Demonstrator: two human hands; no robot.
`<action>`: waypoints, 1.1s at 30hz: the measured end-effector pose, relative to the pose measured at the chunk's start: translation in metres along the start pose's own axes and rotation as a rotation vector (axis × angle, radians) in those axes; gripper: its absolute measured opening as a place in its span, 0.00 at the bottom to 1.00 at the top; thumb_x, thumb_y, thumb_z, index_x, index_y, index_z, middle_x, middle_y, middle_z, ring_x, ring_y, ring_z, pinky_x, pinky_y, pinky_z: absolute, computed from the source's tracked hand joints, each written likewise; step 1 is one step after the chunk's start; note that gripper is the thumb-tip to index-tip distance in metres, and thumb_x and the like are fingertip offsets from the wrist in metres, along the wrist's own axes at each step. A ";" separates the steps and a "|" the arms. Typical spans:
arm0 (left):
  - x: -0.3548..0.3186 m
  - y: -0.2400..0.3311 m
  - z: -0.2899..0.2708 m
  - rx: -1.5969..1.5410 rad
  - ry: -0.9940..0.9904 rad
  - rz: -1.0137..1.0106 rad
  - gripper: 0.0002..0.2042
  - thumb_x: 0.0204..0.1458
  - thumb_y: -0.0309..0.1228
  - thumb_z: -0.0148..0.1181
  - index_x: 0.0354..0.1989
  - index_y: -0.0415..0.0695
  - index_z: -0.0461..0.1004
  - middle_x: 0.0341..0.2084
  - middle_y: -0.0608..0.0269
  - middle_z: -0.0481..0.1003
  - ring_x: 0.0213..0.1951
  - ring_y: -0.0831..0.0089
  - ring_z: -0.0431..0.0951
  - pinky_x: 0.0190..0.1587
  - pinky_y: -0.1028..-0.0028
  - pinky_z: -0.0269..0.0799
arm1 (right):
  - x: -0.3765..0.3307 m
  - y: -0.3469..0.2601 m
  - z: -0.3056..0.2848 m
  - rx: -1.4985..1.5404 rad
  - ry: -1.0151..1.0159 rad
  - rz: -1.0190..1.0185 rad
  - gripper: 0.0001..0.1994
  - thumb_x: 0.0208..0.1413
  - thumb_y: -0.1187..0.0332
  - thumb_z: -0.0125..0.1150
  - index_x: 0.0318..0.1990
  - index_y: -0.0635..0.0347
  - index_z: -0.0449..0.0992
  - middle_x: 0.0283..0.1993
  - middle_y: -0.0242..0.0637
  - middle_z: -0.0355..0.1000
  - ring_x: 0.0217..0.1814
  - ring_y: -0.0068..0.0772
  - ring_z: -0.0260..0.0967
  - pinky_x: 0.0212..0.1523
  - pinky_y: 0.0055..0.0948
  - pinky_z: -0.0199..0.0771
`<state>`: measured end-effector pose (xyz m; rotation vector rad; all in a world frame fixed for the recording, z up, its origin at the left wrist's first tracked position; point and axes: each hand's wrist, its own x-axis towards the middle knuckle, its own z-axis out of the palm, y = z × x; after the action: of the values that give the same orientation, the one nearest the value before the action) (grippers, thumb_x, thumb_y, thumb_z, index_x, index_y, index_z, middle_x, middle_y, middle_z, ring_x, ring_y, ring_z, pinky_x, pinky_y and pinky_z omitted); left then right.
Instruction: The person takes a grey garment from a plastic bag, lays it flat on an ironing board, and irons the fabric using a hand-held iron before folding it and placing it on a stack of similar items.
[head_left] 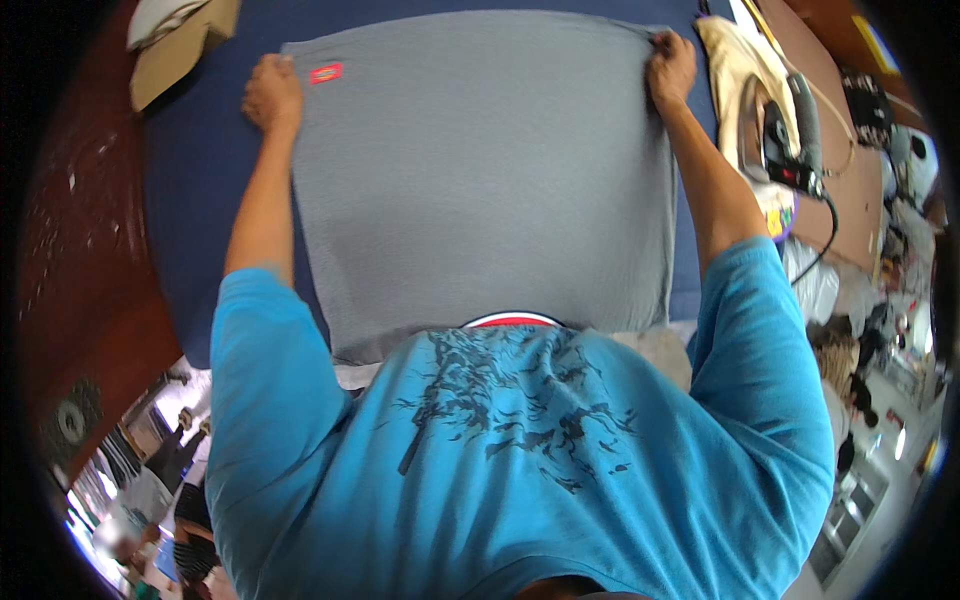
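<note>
Over a dark blue cover point(205, 190) lay the gray cloth point(480, 180), its far left corner pinched in the curled left hand point(272, 94) and its far right corner in the nearly closed right hand point(674, 74), an iron point(778, 142) resting to the cloth's right.

L/R hands point(272, 95) point(672, 72) fwd, well apart

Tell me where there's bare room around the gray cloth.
Bare: the blue surface between the left forearm and the brown surface, below the cardboard box. Crowded: the right side, where the iron and cream pad leave only a narrow blue strip beside the gray cloth.
</note>
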<state>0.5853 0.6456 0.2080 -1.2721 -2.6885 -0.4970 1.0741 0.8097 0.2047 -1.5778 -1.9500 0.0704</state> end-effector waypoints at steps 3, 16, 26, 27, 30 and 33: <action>0.009 0.007 0.006 0.039 -0.003 0.064 0.17 0.53 0.46 0.46 0.44 0.50 0.71 0.42 0.58 0.73 0.45 0.56 0.72 0.45 0.57 0.66 | 0.012 0.031 0.008 -0.023 -0.126 -0.004 0.11 0.53 0.65 0.51 0.43 0.53 0.71 0.48 0.44 0.62 0.51 0.47 0.61 0.48 0.42 0.63; -0.233 0.094 -0.129 -0.905 -0.825 0.448 0.15 0.53 0.36 0.52 0.48 0.45 0.70 0.37 0.65 0.73 0.36 0.74 0.73 0.44 0.71 0.67 | -0.287 -0.045 -0.221 0.533 -0.186 0.024 0.09 0.46 0.82 0.54 0.35 0.64 0.74 0.28 0.40 0.71 0.25 0.30 0.69 0.27 0.23 0.68; -0.447 0.167 -0.094 -0.477 -1.641 0.931 0.23 0.54 0.41 0.46 0.57 0.45 0.62 0.56 0.52 0.62 0.59 0.57 0.60 0.60 0.62 0.53 | -0.467 -0.001 -0.254 0.553 -0.782 0.567 0.22 0.51 0.68 0.56 0.55 0.57 0.64 0.58 0.43 0.61 0.61 0.44 0.55 0.58 0.36 0.57; -0.453 0.172 -0.091 -0.329 -1.585 0.970 0.25 0.52 0.41 0.48 0.57 0.44 0.61 0.58 0.52 0.59 0.59 0.57 0.58 0.60 0.61 0.52 | -0.476 0.004 -0.250 0.574 -0.815 0.549 0.23 0.51 0.67 0.56 0.56 0.57 0.64 0.58 0.43 0.61 0.61 0.44 0.55 0.59 0.36 0.57; -0.474 0.166 -0.074 -0.320 -1.557 1.020 0.28 0.49 0.43 0.52 0.59 0.45 0.60 0.59 0.52 0.56 0.60 0.56 0.56 0.61 0.60 0.52 | -0.490 0.017 -0.253 0.618 -0.865 0.536 0.25 0.50 0.64 0.57 0.57 0.57 0.62 0.59 0.43 0.60 0.61 0.44 0.55 0.59 0.36 0.57; -0.489 0.158 -0.074 -0.333 -1.497 0.898 0.36 0.43 0.44 0.59 0.61 0.45 0.55 0.61 0.50 0.53 0.62 0.54 0.54 0.61 0.61 0.50 | -0.483 0.017 -0.258 0.600 -0.869 0.482 0.30 0.47 0.58 0.60 0.58 0.56 0.61 0.60 0.44 0.59 0.61 0.44 0.56 0.59 0.36 0.57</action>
<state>1.0166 0.3575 0.1926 -3.7150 -2.0979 0.3395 1.2603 0.2942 0.1989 -1.6619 -1.7582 1.6008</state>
